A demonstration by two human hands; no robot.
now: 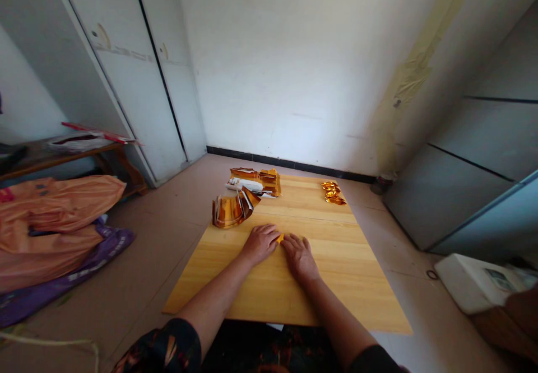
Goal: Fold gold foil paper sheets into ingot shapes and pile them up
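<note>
A small piece of gold foil paper (280,238) lies on the wooden table board (328,283), mostly covered by my fingers. My left hand (260,243) grips its left side, fingers bent and close together. From the right, my right hand (300,254) has its fingers on the same piece, pressing it near the board. Beyond my left hand stands a curved stack of gold foil sheets (229,210). Behind that is another pile of gold sheets (271,182) with white paper (244,185) among them. Several folded gold foil pieces (333,194) sit at the far right edge.
A white wall (286,82) rises behind the board, and pale cabinets (138,70) stand at the left. Orange cloth (59,210) and a purple bag (96,255) are on the left. To the right are a grey cabinet (458,160) and a white box (471,283) on the floor.
</note>
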